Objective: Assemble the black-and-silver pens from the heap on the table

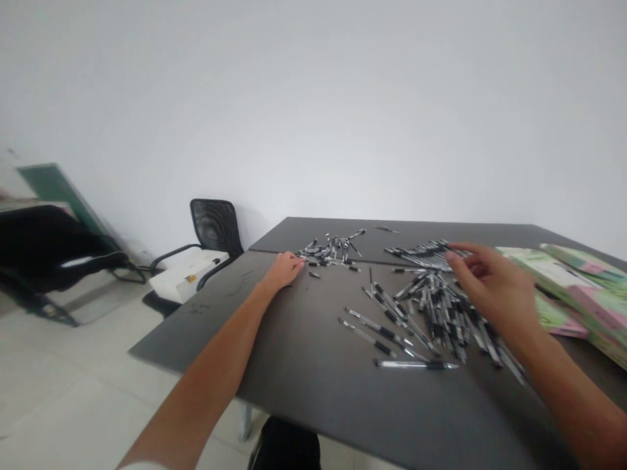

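Note:
My left hand lies at the left edge of a small heap of pen caps and short pen parts. Its fingers are curled together; whatever they hold is too small to make out. Above a large pile of clear pens with black grips is my right hand. The thumb and forefinger are a little apart, beside the end of a neat row of pens; no pen shows clearly between them. Several loose pens, one of them a clear pen, lie nearer the front edge.
Green and pink boxes are stacked on the right of the dark table. One pen lies at the back. Left of the table stands a black mesh chair with a white box on its seat. Behind is a white wall.

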Motion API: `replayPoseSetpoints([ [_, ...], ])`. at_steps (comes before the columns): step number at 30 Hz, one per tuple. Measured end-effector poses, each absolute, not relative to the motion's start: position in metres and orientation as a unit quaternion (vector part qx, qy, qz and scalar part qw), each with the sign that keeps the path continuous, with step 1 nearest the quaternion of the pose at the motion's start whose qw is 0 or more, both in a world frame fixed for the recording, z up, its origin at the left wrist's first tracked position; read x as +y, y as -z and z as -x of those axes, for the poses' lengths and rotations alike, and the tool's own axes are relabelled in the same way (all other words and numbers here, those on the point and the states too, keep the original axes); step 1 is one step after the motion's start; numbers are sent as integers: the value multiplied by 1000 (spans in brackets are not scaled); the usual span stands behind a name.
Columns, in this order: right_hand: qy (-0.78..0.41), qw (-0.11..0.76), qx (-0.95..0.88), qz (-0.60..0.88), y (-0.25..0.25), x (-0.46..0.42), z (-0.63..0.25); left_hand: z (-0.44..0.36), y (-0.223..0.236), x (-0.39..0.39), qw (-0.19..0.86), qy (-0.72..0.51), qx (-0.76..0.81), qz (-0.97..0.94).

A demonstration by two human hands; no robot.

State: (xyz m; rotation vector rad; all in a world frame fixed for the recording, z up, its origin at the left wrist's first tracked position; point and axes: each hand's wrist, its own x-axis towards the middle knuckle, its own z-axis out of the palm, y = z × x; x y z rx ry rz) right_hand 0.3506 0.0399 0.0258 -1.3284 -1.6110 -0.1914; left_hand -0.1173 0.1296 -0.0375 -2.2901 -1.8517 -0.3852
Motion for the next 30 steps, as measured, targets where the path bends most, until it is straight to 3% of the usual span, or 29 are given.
replayPoseSetpoints([
  [19, 35, 415, -728, 545, -19, 42, -340, 104, 29, 129, 129, 70, -620, 770],
  [30, -84, 235, -858, 448, -9, 46, -329, 109, 27, 133, 103, 111, -614, 774],
])
